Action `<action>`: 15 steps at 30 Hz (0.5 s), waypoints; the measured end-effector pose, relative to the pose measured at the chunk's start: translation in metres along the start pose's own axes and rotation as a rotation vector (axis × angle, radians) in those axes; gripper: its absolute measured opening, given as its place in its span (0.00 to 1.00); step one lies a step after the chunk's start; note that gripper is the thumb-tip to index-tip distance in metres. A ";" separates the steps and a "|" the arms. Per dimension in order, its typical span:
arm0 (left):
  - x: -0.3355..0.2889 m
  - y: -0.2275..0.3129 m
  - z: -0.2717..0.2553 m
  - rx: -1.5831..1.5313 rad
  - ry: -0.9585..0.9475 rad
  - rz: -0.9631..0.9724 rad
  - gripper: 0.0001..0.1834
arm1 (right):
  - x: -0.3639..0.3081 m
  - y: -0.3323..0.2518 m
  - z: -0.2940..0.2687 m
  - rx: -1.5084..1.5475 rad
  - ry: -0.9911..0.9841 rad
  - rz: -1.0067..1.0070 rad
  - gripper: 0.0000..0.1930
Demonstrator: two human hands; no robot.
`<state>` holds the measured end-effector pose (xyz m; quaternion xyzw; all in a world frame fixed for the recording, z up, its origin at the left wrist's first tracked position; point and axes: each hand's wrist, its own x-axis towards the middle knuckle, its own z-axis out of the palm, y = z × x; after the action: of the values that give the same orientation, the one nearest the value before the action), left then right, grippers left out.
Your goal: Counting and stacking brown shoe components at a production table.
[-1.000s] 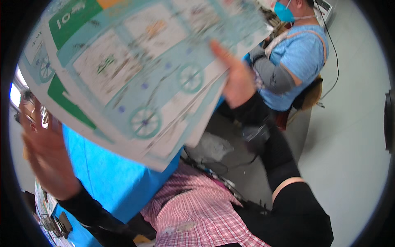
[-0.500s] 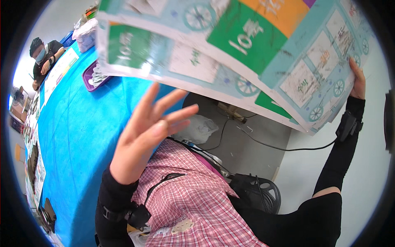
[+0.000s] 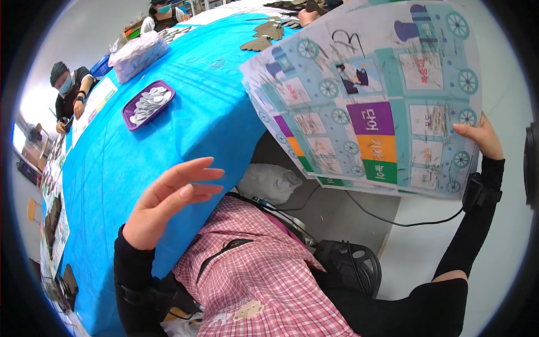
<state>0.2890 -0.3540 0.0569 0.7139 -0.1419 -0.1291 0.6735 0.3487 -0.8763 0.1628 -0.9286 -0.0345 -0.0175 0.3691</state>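
Observation:
My right hand point(image 3: 483, 137) grips the right edge of several large printed sheets point(image 3: 401, 126), its thumb on the front one. They show pale blue train cars with wheels, a purple, orange and green block, and black smudges. Held up off the blue-covered table point(image 3: 191, 118), the sheets tilt over its right edge. My left hand point(image 3: 174, 199) hovers near the table's front edge, fingers apart and holding nothing, away from the sheets. Beyond it on the table, a purple tray point(image 3: 130, 124) holds many flat, pale oval pieces. Behind the sheets, their far corners are partly hidden.
A plastic-wrapped white bundle point(image 3: 139, 56) and dark leaf-shaped pieces point(image 3: 264, 35) lie across the table. Two masked people sit at its far side; another person's hand point(image 3: 307, 17) shows behind the sheets. Below are a plastic bag point(image 3: 269, 182), a cable point(image 3: 404, 223) and a black chair part point(image 3: 351, 264).
The sheets have swung right and lower, now showing a different printed face. My left hand has drawn left, away from them. The view has shifted, bringing in more of the table.

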 end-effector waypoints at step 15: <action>0.000 -0.019 -0.019 -0.051 0.058 -0.009 0.23 | -0.018 -0.026 -0.014 -0.280 0.226 -0.021 0.20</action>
<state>0.2964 -0.3355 0.0395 0.7006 -0.1158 -0.1149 0.6947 0.3291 -0.8682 0.1899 -0.9626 0.0002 -0.1301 0.2376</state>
